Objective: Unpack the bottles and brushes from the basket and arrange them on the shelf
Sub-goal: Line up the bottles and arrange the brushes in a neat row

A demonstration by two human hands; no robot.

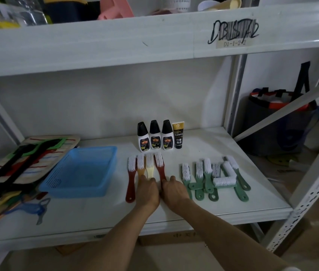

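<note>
Three white bottles [155,136] with black caps and a black and gold tube [178,135] stand in a row at the back of the white shelf [203,151]. In front lie a dark red brush [132,178], an orange brush [140,165], a cream brush [150,167] and a red-brown brush [159,165], side by side with bristles away from me. My left hand [146,190] rests on the orange and cream handles. My right hand [174,190] touches the red-brown handle. Several green brushes [213,178] lie jumbled to the right. The blue basket [96,148] sits empty at the left.
A striped bag [27,159] with black straps lies at the far left, with a blue plastic tool [35,209] and flat sticks in front of it. The upper shelf's beam [115,47] hangs overhead. A perforated upright [311,192] and a dark bag [278,122] are at the right.
</note>
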